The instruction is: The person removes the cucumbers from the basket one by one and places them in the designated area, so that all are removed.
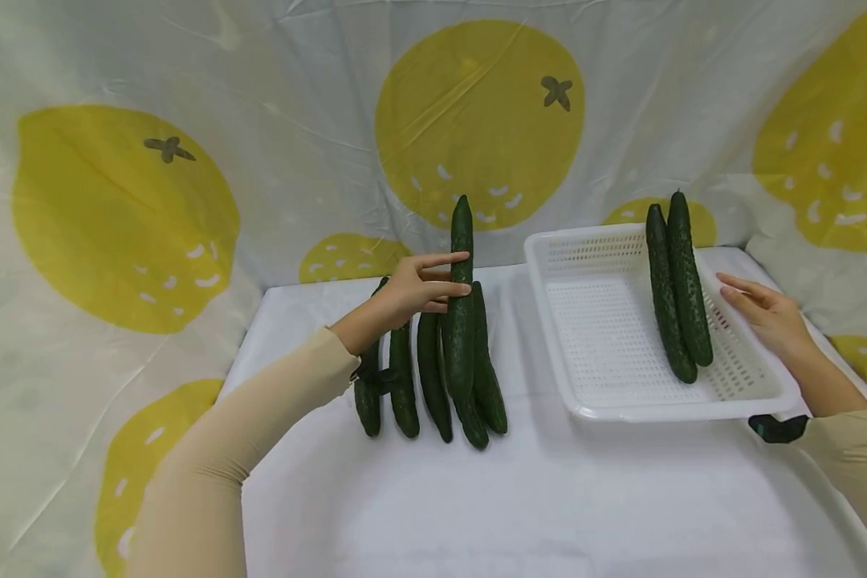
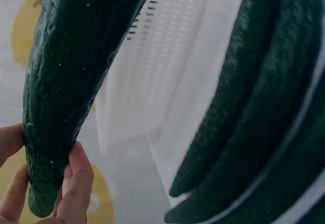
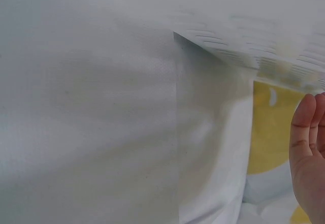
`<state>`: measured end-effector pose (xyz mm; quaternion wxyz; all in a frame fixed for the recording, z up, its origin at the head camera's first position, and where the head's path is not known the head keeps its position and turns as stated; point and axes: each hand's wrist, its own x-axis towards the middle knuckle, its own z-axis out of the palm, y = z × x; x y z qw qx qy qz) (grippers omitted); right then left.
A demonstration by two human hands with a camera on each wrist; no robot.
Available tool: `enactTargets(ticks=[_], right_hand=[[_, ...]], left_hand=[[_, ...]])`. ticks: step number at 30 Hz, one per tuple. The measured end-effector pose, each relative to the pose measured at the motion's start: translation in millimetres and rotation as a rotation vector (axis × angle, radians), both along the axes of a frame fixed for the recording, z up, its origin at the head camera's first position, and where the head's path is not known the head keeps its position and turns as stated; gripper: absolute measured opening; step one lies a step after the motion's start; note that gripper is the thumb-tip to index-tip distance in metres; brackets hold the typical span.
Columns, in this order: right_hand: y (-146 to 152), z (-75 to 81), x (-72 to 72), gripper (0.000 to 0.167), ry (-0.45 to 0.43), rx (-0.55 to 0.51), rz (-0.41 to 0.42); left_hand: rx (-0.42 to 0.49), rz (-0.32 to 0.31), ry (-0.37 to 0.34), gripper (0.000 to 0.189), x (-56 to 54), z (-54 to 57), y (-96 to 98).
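My left hand (image 1: 422, 285) grips a dark green cucumber (image 1: 461, 337) near its upper end and holds it upright above the row on the table. In the left wrist view, the thumb and fingers pinch the narrow end of this cucumber (image 2: 76, 66). Several other cucumbers (image 1: 402, 385) lie side by side on the cloth beneath it. Two cucumbers (image 1: 686, 281) lie in the white basket (image 1: 559, 353), their far ends leaning over its back rim. At the basket's right side is my right hand (image 1: 769, 317), its fingers fairly straight along the outer wall (image 3: 284, 66).
A white cloth covers the table (image 1: 419, 514). Behind and beside it hangs a pale curtain (image 1: 296, 120) printed with large yellow fruit. The basket has slotted walls and stands at the right of the table.
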<state>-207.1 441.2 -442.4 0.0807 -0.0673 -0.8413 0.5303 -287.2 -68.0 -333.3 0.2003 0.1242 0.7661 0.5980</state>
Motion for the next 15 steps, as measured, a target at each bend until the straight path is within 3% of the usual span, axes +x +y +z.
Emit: enactTargets(ticks=[4, 15], right_hand=[[-0.9, -0.2, -0.3, 0.044, 0.02, -0.036, 0.003], [0.3, 0.5, 1.6, 0.047, 0.001, 0.029, 0.001]], left_hand=[[-0.035, 0.034, 0.01, 0.057, -0.9, -4.6, -23.1], [-0.129, 0.131, -0.009, 0.061, -6.2, -19.3, -94.4]])
